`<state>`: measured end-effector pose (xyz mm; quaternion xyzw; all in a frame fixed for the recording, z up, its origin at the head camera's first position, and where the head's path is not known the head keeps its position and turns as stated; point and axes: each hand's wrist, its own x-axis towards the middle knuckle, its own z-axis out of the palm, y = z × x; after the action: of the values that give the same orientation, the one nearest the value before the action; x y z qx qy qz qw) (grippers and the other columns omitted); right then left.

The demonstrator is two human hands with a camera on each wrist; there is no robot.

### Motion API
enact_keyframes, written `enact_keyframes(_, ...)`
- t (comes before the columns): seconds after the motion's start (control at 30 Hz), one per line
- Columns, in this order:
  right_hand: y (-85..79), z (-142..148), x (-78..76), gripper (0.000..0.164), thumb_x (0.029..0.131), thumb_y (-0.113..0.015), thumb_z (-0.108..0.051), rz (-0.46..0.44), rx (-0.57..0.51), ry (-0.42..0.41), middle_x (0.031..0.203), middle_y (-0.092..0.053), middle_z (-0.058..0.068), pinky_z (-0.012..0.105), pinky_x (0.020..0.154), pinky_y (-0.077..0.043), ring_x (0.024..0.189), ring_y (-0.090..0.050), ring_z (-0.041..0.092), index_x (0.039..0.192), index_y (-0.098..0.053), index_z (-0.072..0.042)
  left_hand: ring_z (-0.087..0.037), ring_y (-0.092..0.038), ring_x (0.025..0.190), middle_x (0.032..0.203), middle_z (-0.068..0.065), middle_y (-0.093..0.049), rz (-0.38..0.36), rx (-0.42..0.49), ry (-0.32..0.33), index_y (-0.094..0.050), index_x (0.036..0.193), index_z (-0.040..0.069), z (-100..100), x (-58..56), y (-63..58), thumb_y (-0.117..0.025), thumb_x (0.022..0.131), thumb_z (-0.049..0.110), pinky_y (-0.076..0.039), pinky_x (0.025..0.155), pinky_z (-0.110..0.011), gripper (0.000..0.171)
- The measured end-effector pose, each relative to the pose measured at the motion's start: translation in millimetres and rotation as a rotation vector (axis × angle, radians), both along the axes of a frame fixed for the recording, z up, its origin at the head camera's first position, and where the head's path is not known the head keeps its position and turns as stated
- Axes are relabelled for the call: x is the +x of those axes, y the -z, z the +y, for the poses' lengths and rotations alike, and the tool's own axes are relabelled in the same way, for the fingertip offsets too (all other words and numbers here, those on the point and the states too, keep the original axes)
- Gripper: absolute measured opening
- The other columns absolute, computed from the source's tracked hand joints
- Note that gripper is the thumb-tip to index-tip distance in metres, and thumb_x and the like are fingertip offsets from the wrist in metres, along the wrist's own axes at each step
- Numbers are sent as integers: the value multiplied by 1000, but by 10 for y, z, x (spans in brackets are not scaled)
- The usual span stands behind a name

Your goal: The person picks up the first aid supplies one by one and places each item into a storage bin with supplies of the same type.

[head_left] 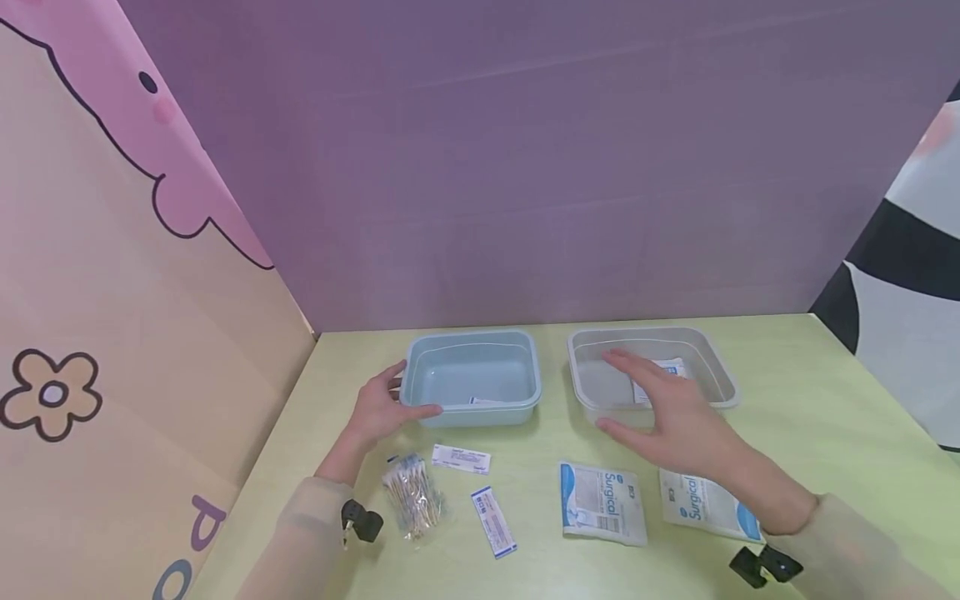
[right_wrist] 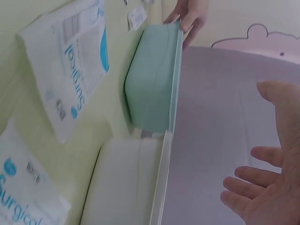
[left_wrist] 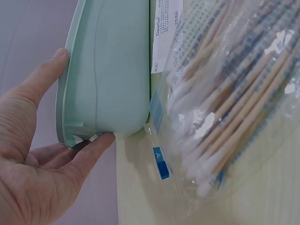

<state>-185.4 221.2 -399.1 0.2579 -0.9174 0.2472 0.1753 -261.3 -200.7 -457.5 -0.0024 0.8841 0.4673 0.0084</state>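
At the left end of a light-blue plastic bin (head_left: 517, 412), my left hand (head_left: 382, 408) grips the corner, its thumb on the front rim and its fingers bent about the side under the lip. A small white packet (head_left: 486, 401) lies inside that bin. My right hand (head_left: 686, 421) hovers over the front of a grey-white bin (head_left: 596, 340), fingers spread and nothing held. Partly hidden behind it, a white packet with blue print (head_left: 672, 366) rests in the grey-white bin. Nearest the left wrist is a clear bag of cotton swabs (left_wrist: 220, 108).
Two slim white-and-blue packets (head_left: 461, 459) lie in front of the blue bin. Two white packs printed "Surgical" (head_left: 602, 502) are on the pale green table (head_left: 555, 567) at the right. A purple wall (head_left: 555, 167) rises behind the bins.
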Motion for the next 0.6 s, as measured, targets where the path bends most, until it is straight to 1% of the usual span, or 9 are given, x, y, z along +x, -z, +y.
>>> enact_keyframes(0.13, -17, -94, 0, 80, 90, -84, -36, 8, 1, -19, 157, -57, 16, 65, 109, -50, 141, -58, 44, 158, -49, -13, -42, -63, 134, 150, -24, -61, -10, 12, 1, -37, 165, 6, 4, 12, -8, -98, 76, 34, -56, 108, -55, 111)
enact_keyframes(0.23, -34, -141, -3, 80, 89, -85, -34, 23, -10, -27, 154, -60, 16, 65, 109, -50, 139, -60, 44, 157, -50, -11, -43, -62, 135, 151, -24, -60, -12, 22, 9, -37, 165, 6, 13, 16, -11, -98, 76, 34, -56, 108, -55, 111)
enact_keyframes(0.3, -38, -173, -1, 80, 89, -85, -33, 7, -14, -33, 155, -60, 16, 64, 111, -50, 140, -59, 43, 157, -49, -10, -43, -62, 136, 151, -24, -60, -13, 27, 11, -36, 165, 6, 13, 14, -11, -98, 76, 34, -56, 108, -55, 111)
enact_keyframes(0.43, -25, -250, 12, 82, 91, -84, -37, -54, 0, -42, 158, -57, 14, 62, 114, -49, 143, -57, 41, 160, -47, -10, -42, -62, 136, 151, -23, -60, -13, 24, 12, -36, 165, 7, 0, 13, -17, -98, 76, 35, -56, 108, -55, 112)
enact_keyframes(0.6, -15, -357, 32, 80, 93, -81, -43, -88, 10, -57, 157, -59, 14, 61, 112, -51, 142, -58, 40, 159, -48, -11, -43, -62, 136, 151, -23, -59, -12, 18, 13, -36, 165, 6, -17, 17, -20, -97, 77, 35, -55, 109, -55, 111)
